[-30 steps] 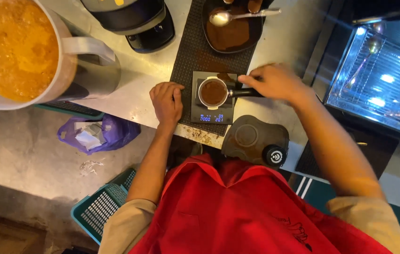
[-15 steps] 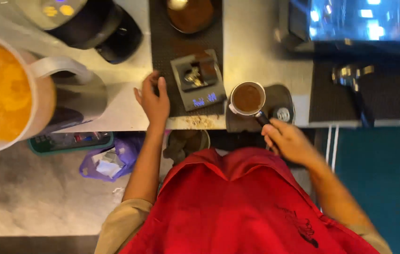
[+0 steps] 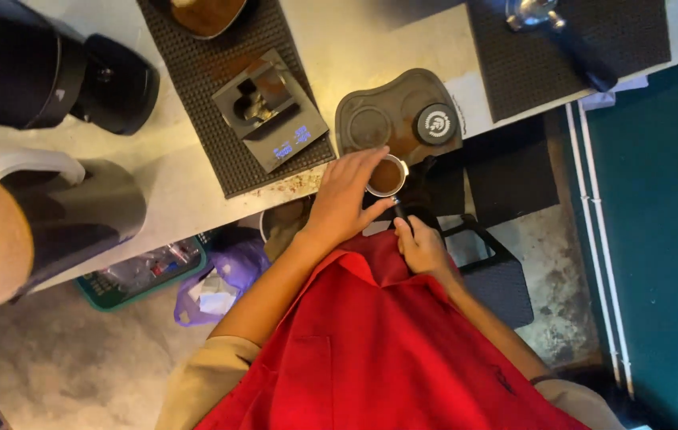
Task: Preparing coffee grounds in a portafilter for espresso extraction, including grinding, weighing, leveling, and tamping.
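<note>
My right hand [image 3: 422, 248] grips the black handle of a portafilter [image 3: 387, 178], whose metal basket is full of brown ground coffee. The basket hangs just off the counter's front edge. My left hand [image 3: 347, 195] curls around the left side of the basket, fingertips on its rim. A dark rubber tamping mat [image 3: 391, 119] with a round tamper [image 3: 437, 124] on it lies right behind the basket. A small scale [image 3: 271, 107] with a lit display sits on a black ridged mat [image 3: 227, 87] to the left.
A black grinder [image 3: 44, 76] stands at the far left. Nearest me on the left is a white jug [image 3: 4, 231] of orange liquid. Another portafilter [image 3: 554, 28] rests on a second ridged mat. Below the counter are a green crate [image 3: 148, 271] and a purple bag [image 3: 211, 287].
My right hand has drawn the portafilter off the tamping mat toward me, to the counter's edge. My left hand left the counter beside the scale and closed around the basket.
</note>
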